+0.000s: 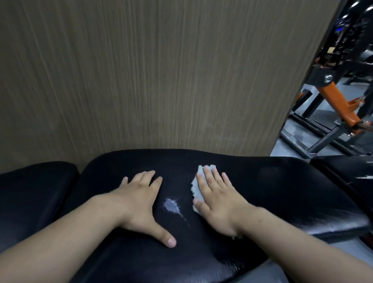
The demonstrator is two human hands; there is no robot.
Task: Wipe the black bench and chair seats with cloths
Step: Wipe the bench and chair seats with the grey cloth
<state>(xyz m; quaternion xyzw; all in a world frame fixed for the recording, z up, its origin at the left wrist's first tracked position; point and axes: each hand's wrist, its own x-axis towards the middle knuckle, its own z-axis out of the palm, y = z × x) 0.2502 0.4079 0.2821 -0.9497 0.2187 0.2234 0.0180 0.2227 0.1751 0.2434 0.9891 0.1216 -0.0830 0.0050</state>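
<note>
A black padded bench seat (270,186) fills the lower middle of the view. My left hand (139,200) lies flat on it, fingers spread, thumb pointing toward me. My right hand (218,198) presses flat on a pale blue-white cloth (197,184), which shows past my fingertips and along the thumb side. Between the two hands sits a whitish worn or wet patch (172,206) on the black surface.
Another black seat pad (28,199) adjoins on the left and a third (356,175) on the right. A brown wood-grain wall panel (155,67) rises directly behind the bench. Orange and black gym machine frames (339,103) stand on the grey floor at the right.
</note>
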